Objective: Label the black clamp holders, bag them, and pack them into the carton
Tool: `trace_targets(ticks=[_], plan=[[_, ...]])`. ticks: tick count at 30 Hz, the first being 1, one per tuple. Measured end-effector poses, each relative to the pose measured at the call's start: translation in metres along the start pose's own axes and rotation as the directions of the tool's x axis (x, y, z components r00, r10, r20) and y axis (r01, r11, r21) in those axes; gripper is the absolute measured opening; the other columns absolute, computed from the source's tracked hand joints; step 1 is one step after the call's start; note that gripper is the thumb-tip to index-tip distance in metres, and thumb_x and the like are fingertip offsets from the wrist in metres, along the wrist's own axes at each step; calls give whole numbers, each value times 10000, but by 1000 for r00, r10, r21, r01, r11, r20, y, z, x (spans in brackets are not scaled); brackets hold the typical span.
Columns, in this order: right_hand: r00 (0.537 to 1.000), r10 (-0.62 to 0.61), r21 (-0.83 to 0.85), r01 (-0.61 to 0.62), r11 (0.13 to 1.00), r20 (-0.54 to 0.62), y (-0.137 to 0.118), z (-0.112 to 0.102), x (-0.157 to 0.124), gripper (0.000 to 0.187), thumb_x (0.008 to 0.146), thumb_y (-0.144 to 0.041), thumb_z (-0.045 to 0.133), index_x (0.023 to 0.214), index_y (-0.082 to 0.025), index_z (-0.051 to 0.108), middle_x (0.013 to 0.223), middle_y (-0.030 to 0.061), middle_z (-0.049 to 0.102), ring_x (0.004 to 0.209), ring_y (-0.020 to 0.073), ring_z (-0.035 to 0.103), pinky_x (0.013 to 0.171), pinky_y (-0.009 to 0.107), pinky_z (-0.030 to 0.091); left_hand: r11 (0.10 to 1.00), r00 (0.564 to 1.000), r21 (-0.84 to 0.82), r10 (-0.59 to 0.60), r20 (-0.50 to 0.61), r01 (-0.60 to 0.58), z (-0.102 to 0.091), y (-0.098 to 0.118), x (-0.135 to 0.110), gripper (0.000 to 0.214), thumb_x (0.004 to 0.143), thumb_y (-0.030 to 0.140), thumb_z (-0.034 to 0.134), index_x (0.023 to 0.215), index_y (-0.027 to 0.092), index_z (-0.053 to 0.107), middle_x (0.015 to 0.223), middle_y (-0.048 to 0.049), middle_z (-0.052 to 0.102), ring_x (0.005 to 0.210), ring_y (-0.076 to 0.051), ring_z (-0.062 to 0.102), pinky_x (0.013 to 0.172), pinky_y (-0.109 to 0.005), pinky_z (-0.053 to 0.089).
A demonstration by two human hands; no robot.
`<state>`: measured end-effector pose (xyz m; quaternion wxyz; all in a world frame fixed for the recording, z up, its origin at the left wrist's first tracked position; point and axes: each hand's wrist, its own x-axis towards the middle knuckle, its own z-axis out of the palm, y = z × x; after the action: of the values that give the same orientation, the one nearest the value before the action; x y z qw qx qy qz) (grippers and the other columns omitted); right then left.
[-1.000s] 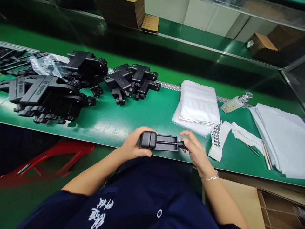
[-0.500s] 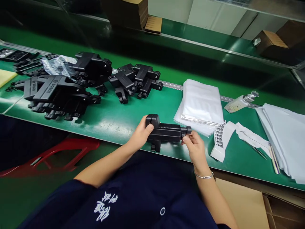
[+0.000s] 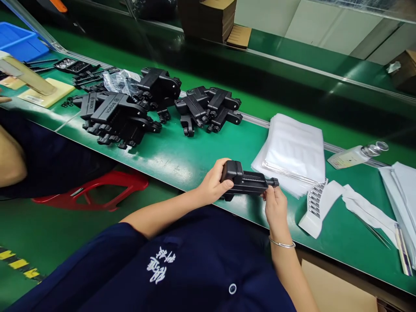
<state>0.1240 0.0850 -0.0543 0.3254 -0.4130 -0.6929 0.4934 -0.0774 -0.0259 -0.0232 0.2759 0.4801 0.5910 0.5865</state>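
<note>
Both hands on one black plastic clamp part (image 3: 244,182), held just above the near edge of the green bench (image 3: 182,160), roughly centre frame. Left hand (image 3: 212,185) is wrapped around the blocky head end, thumb on top. Right hand (image 3: 274,203) pinches the small knob at the other end with its fingertips.

Doing it well, my read: keep the left grip firm on the head so the ribbed body doesn't twist, and let only the right fingertips work the knob. Keep it over the bench, not past the edge, so a slip lands on the surface. Watch the ribbed rail; fingers close to it could get nipped.

Containers:
- Blue bin (image 3: 17,39) at 10 o'clock, far left; contents not visible.
- Stack of clear/white bags (image 3: 294,149) at 1 o'clock, just beyond the part; look flat and unfilled.
- Small bottle (image 3: 355,155) lying on its side at 2 o'clock, pale liquid inside, cap on.
- Cardboard boxes (image 3: 208,17) at 12 o'clock on the far shelf; can't tell what's inside.

Pile of the same black parts (image 3: 117,115) at 10–11 o'clock, label strip (image 3: 316,203) at 3 o'clock. Another person's arm (image 3: 9,160) at the left edge.
</note>
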Motion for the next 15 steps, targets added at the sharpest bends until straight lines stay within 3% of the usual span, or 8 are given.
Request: trace_targets(ticks=[2,6,11,13,15], plan=[[999,-43,-45,43,998,-13,-3,0,-1,441,913,-587,511,729,-194,587,627,7,578,595,155,519,577,286,425,999,999,-18,-37,-23,36,-1,-1,3,682,859,758,438,1219,179,451,1115,-106,581,974,-239,564,864,-355,447],[998,-54,139,48,989,41,-1,1,-2,352,868,-523,631,985,-191,626,852,34,656,766,172,594,713,309,487,989,990,-87,-128,-66,122,-2,-2,6,604,909,714,390,1188,186,485,1107,-100,599,1004,-242,567,884,-359,445],[998,63,146,-66,987,24,10,5,0,481,896,-622,526,707,-183,579,623,7,570,595,147,522,593,284,429,1000,1000,-24,7,-11,-7,-1,1,5,718,814,768,511,1224,181,466,1115,-99,595,957,-241,573,857,-364,449],[999,35,142,-40,989,38,8,6,0,453,898,-608,532,764,-183,611,667,15,598,643,158,549,642,298,453,997,999,-62,-42,-32,40,-1,0,8,668,839,745,500,1204,185,488,1116,-95,601,983,-244,574,877,-362,447],[999,-30,157,23,987,42,4,6,0,369,875,-548,607,937,-187,649,821,35,656,766,177,592,732,321,483,983,989,-136,-131,-62,121,-1,-1,10,610,882,721,449,1172,188,514,1079,-87,616,977,-238,579,870,-354,453]])
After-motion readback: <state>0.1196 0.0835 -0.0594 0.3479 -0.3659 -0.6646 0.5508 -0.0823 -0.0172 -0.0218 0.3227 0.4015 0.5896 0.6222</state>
